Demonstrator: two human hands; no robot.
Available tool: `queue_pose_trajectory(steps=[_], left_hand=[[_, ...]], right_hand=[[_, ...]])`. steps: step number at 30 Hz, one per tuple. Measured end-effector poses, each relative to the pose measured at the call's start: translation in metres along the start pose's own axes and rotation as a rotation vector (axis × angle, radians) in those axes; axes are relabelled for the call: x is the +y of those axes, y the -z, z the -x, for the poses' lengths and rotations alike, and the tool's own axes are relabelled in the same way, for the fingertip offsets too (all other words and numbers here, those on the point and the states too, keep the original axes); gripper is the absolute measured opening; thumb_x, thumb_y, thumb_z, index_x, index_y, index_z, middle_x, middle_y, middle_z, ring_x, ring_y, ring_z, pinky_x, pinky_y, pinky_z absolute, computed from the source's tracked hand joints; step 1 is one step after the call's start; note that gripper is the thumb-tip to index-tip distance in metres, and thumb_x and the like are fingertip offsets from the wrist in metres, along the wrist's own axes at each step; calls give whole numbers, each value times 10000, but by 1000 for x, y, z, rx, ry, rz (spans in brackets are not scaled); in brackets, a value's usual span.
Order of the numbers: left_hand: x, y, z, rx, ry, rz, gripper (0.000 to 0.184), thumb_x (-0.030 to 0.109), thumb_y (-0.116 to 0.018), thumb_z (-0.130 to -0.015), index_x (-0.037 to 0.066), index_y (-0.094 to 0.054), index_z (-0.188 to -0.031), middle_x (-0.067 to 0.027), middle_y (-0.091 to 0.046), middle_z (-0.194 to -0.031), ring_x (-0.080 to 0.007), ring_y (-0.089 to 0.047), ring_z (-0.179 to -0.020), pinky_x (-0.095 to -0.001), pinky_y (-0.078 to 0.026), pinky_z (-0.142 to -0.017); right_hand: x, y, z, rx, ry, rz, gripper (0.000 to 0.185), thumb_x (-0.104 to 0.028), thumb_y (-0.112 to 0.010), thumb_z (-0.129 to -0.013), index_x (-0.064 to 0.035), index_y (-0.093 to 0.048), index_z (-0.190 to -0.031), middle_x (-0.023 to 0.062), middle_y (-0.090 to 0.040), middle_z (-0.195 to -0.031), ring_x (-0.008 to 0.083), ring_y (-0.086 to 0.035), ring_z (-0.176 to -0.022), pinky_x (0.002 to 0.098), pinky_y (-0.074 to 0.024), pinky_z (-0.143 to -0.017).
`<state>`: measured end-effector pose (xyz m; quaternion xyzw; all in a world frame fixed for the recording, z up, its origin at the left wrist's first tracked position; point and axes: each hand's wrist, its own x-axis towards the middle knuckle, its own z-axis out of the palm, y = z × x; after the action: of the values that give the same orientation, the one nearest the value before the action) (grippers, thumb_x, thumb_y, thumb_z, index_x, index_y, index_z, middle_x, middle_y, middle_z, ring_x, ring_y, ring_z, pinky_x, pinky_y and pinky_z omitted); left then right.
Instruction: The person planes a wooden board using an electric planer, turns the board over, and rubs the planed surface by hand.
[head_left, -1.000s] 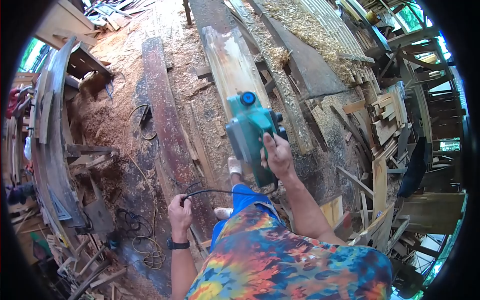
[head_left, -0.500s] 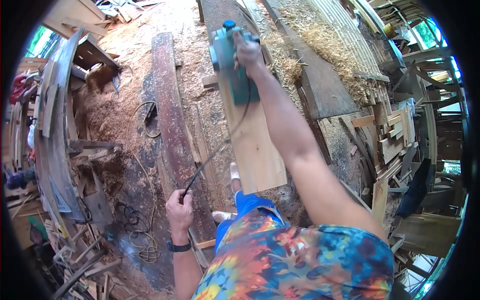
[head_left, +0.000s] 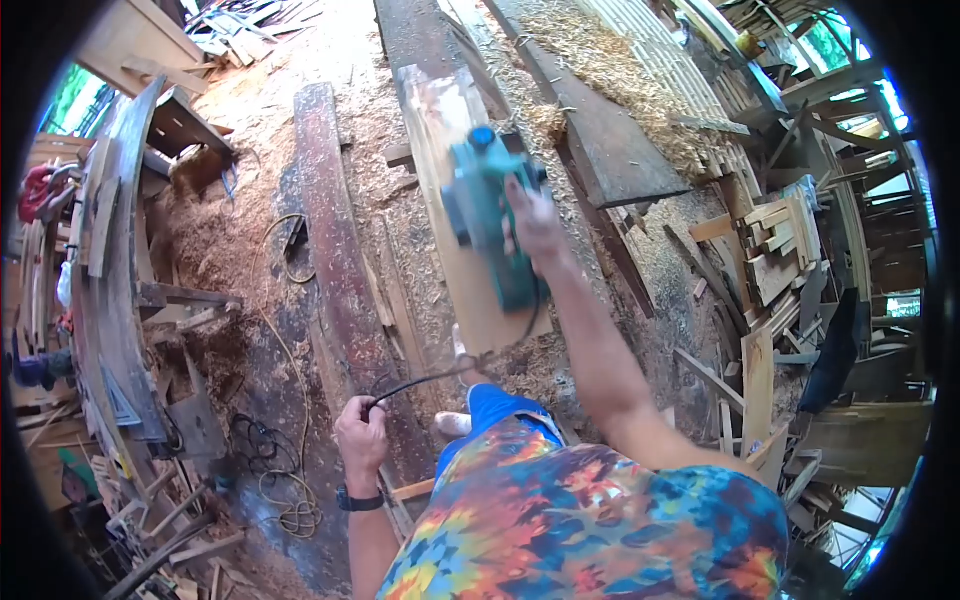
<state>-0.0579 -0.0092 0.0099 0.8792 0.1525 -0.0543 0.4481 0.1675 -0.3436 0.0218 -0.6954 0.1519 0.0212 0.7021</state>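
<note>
Right hand (head_left: 535, 225) was clamped atop the green planer (head_left: 488, 208); left hand (head_left: 362, 438), near left, pinched its black cord (head_left: 430, 381). Planer appeared heavy, stiff, best held from above.

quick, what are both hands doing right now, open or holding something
Left hand: closed, holding the black cord.
Right hand: closed on the handle of the green power planer.
</note>
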Motion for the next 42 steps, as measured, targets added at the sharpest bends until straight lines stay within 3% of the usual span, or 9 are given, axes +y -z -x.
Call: queue_pose_trajectory(steps=[2, 7, 8, 13, 14, 16, 26, 31, 42], left_hand=[[-16, -2, 6, -15, -11, 3, 127, 111, -665, -901, -14, -661, -877, -37, -614, -670, -86, -536, -620, -271, -435, -565], [-21, 0, 25, -88, -17, -23, 95, 72, -643, -883, -19, -663, -898, -68, -654, -716, -111, -583, -637, -288, -472, -591], [-18, -1, 29, -105, -15, -30, 93, 67, -639, -879, -20, -665, -901, -74, -661, -728, -117, -595, -645, -291, -479, -599], [-18, -12, 32, -181, -51, 14, 115, 83, -651, -853, -8, -678, -918, -113, -666, -735, -181, -639, -654, -323, -502, -621], [-14, -13, 30, -197, -40, 26, 114, 82, -652, -853, -9, -677, -917, -113, -667, -740, -179, -639, -656, -321, -503, -622], [-5, -13, 23, -225, -17, 51, 110, 79, -653, -854, -10, -676, -916, -112, -668, -748, -175, -639, -660, -319, -503, -624], [15, -1, -44, -136, -65, 59, 76, 57, -645, -869, -6, -666, -906, -79, -651, -710, -138, -621, -631, -296, -487, -593], [34, -8, -83, -158, -7, 41, 73, 60, -639, -872, 1, -667, -905, -80, -661, -724, -142, -629, -642, -294, -491, -603], [72, -25, -150, -132, 2, 65, 75, 63, -618, -887, -2, -656, -897, -96, -650, -738, -159, -627, -660, -303, -481, -608]], right_hand=[[12, 16, 79, 15, -33, 5, 558, -579, -561, -960, -24, -582, -905, 27, -527, -554, 111, -495, -405, 275, -376, -385], [41, 51, 231, 3, -97, 13, 497, -513, -516, -1008, -20, -579, -986, 13, -526, -576, 88, -511, -467, 255, -400, -444], [47, 56, 255, 4, -106, 20, 558, -557, -513, -990, -3, -575, -1013, 21, -522, -575, 96, -506, -465, 253, -405, -455], [62, 70, 296, 11, -173, 12, 708, -676, -569, -899, 7, -581, -1086, 25, -536, -603, 99, -510, -487, 243, -412, -476], [62, 69, 294, 13, -163, 8, 643, -632, -561, -926, -4, -587, -1063, 18, -540, -605, 91, -515, -492, 241, -414, -476], [60, 66, 286, 13, -143, 2, 522, -546, -545, -982, -27, -598, -1017, 6, -547, -608, 73, -524, -502, 237, -420, -475], [24, 47, 158, -32, -99, 16, 503, -524, -534, -996, -26, -605, -1000, 8, -530, -573, 74, -497, -471, 243, -392, -450], [-2, 32, 73, -50, -75, 77, 594, -562, -499, -996, 27, -580, -1003, 34, -522, -568, 102, -494, -447, 253, -413, -458], [-46, -5, -134, -41, -36, 85, 606, -622, -543, -949, -17, -580, -932, 31, -525, -572, 114, -498, -428, 261, -414, -425]])
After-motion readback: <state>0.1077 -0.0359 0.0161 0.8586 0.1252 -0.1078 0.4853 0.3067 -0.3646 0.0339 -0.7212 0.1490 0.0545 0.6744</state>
